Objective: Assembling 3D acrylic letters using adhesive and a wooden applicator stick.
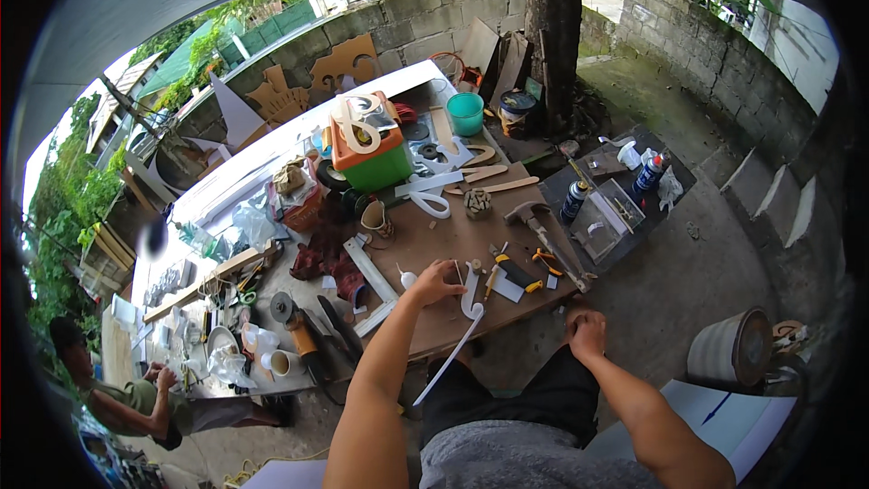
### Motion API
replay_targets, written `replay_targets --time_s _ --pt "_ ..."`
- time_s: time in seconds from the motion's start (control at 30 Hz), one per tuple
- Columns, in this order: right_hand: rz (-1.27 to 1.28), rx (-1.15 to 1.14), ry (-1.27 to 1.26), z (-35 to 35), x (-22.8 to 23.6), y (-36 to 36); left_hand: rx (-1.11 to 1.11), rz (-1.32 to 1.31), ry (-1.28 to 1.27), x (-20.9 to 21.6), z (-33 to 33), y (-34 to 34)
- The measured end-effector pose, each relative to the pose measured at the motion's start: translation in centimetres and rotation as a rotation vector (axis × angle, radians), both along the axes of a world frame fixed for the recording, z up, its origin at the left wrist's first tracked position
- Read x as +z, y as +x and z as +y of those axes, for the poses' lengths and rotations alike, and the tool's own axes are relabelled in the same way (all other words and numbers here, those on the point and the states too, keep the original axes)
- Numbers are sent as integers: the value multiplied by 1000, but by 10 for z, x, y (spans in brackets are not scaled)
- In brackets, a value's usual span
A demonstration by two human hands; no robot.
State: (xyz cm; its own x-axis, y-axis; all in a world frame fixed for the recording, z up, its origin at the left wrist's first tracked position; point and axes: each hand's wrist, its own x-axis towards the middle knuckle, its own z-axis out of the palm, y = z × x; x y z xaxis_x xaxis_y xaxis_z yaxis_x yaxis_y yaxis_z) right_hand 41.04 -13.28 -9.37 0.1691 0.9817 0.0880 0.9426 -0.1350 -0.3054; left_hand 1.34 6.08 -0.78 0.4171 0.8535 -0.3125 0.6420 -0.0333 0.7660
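My left hand is over the near part of the brown work table. Its thumb and fingertips close on the upper, curved end of a thin white strip, whose straight tail hangs past the table edge. Beside that hand lies a small white bottle. To its right are a yellow-and-black utility knife, orange-handled pliers and a hammer. My right hand is curled by my right knee, off the table; its fingertips are hidden, so I cannot see whether anything is inside.
A white angled frame piece, dark red gloves and an angle grinder lie left of my arm. An orange-and-green box stands farther back. Spray cans occupy a low side table. Another person works at the far left.
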Motion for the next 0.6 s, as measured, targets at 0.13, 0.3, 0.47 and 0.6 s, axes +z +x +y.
replay_targets --time_s 0.13,0.3,0.47,0.6 --pt "0 -11 14 0 -15 5 -29 19 92 -8 2 2" --pt "41 -13 -29 -4 -11 3 -20 23 46 -5 1 2" --pt "-4 4 20 -5 -7 0 -4 28 53 -7 -2 1" --pt "15 -24 -4 -6 -12 2 -4 32 42 1 -2 4"
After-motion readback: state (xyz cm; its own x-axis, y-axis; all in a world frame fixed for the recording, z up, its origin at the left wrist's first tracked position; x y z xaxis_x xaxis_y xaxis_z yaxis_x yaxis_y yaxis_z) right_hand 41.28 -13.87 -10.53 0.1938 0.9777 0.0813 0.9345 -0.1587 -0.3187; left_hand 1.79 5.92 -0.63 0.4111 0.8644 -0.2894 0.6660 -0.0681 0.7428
